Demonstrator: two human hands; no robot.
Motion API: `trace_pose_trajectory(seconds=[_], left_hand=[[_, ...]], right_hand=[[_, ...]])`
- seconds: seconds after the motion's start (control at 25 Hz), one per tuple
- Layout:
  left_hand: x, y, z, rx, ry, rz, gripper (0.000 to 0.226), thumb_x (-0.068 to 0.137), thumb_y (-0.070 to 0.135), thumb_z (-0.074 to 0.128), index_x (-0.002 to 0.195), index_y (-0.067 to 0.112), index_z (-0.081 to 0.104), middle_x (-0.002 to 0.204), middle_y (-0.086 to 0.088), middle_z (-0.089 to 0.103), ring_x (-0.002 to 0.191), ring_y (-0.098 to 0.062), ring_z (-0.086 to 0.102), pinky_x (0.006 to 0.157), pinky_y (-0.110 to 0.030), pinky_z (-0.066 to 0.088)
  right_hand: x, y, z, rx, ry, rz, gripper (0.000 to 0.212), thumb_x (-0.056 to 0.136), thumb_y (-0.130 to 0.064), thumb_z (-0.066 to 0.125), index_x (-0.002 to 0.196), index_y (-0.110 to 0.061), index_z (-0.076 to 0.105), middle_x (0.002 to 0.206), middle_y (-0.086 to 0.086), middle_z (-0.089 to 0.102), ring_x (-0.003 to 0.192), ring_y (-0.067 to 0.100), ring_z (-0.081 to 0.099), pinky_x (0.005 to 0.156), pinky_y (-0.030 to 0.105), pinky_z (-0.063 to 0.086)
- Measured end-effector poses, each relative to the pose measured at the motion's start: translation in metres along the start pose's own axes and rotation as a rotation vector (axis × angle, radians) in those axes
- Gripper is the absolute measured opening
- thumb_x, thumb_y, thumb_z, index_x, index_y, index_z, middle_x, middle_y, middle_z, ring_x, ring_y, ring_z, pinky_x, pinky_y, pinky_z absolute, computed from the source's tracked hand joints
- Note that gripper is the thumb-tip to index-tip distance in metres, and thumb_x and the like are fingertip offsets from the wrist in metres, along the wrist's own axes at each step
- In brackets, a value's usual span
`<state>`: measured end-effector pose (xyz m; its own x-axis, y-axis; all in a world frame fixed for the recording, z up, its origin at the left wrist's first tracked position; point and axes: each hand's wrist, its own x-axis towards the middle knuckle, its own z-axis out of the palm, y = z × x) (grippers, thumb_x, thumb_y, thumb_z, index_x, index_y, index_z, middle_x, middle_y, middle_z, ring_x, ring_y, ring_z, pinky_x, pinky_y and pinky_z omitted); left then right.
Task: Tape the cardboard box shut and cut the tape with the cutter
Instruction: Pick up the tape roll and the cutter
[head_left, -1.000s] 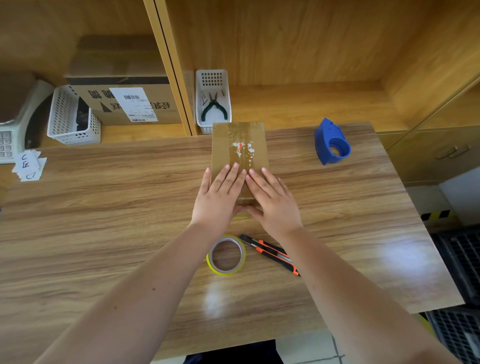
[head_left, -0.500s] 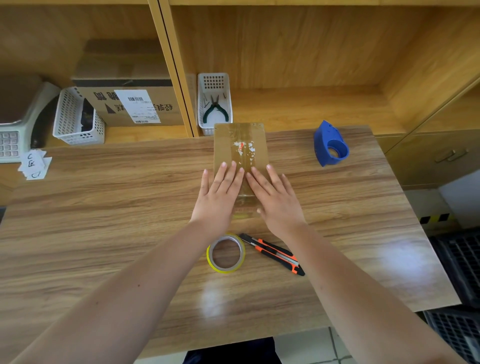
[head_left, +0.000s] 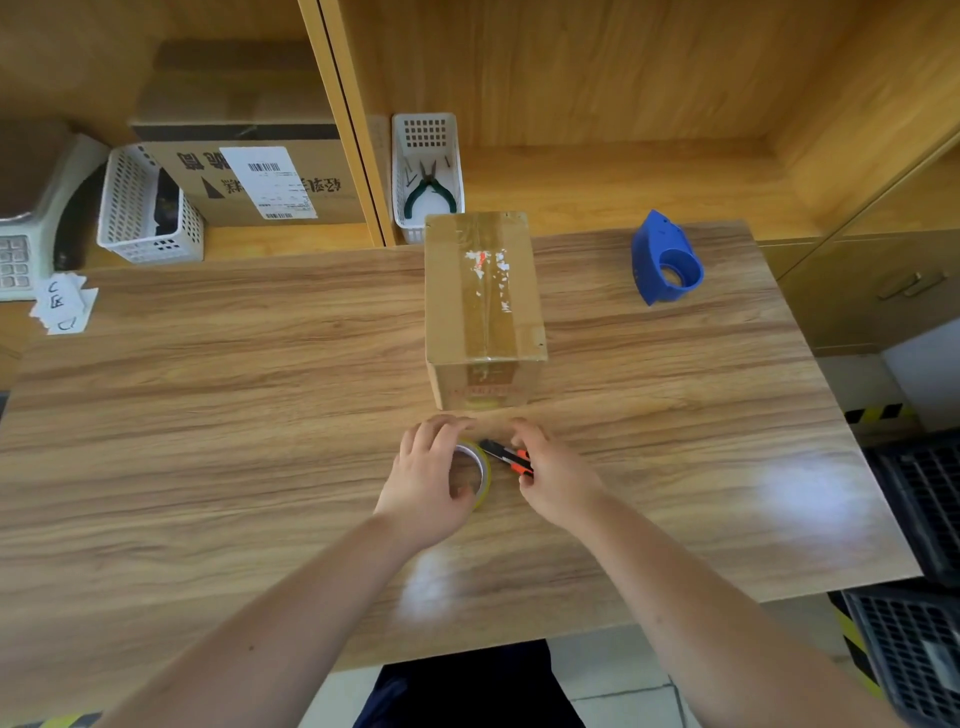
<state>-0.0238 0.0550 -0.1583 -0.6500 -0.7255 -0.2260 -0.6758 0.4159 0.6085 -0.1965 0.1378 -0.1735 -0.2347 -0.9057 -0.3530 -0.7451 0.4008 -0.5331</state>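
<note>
A brown cardboard box stands on the wooden table at the centre back, flaps closed, with clear tape running along its top seam. In front of it my left hand curls over a yellow-rimmed roll of tape lying on the table. My right hand closes on the orange and black cutter, whose tip points toward the roll. Both hands are apart from the box.
A blue tape dispenser sits at the table's back right. Behind the table, shelves hold a white basket with pliers, a labelled carton, another white basket and a scale. Black crates stand at right.
Both hands left the top of the box and came back toward me. The left one now covers the tape roll and the right one grips the cutter.
</note>
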Motion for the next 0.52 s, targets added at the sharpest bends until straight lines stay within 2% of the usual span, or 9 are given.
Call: trace_pose_trajectory(seconds=[0.12,0.2,0.32,0.4,0.52], left_hand=[[0.002,-0.004,0.007,-0.076,-0.136,-0.083,0.075,0.074,0.022,0.066,0.142,0.034,0.037,0.143,0.007,0.04,0.131,-0.019,0.033,0.105,-0.028,0.035],[0.004,-0.005,0.011,-0.131,-0.186,-0.124,0.077,0.073,0.023,0.067,0.143,0.035,0.036,0.142,0.005,0.041,0.13,-0.018,0.039,0.105,-0.03,0.039],[0.008,-0.007,0.016,-0.239,-0.187,-0.206,0.077,0.072,0.027,0.07,0.141,0.035,0.038,0.133,0.003,0.041,0.117,-0.018,0.051,0.094,-0.035,0.051],[0.01,-0.007,0.021,-0.33,-0.173,-0.24,0.079,0.07,0.025,0.075,0.14,0.035,0.039,0.13,0.003,0.038,0.111,-0.016,0.056,0.089,-0.033,0.055],[0.01,-0.005,0.025,-0.386,-0.156,-0.247,0.083,0.069,0.02,0.081,0.139,0.037,0.039,0.129,0.003,0.035,0.101,-0.013,0.064,0.087,-0.027,0.055]], right_hand=[[0.001,0.0,0.019,0.105,-0.073,0.127,0.067,0.083,-0.009,0.063,0.142,-0.027,0.036,0.137,-0.001,0.051,0.122,0.022,0.051,0.091,0.032,0.045],[0.004,-0.003,0.023,0.177,-0.096,0.139,0.07,0.079,-0.014,0.07,0.141,-0.027,0.039,0.137,0.0,0.05,0.124,0.021,0.05,0.095,0.033,0.044],[0.014,-0.005,0.027,0.19,-0.121,0.152,0.076,0.075,-0.019,0.077,0.142,-0.025,0.041,0.14,0.001,0.047,0.128,0.022,0.047,0.101,0.037,0.043],[0.018,-0.007,0.028,0.196,-0.136,0.143,0.076,0.077,-0.019,0.077,0.144,-0.022,0.041,0.143,0.003,0.045,0.131,0.022,0.044,0.105,0.034,0.039],[0.018,-0.009,0.029,0.212,-0.134,0.087,0.066,0.081,-0.015,0.073,0.141,-0.016,0.046,0.141,0.007,0.047,0.132,0.024,0.044,0.104,0.027,0.032]])
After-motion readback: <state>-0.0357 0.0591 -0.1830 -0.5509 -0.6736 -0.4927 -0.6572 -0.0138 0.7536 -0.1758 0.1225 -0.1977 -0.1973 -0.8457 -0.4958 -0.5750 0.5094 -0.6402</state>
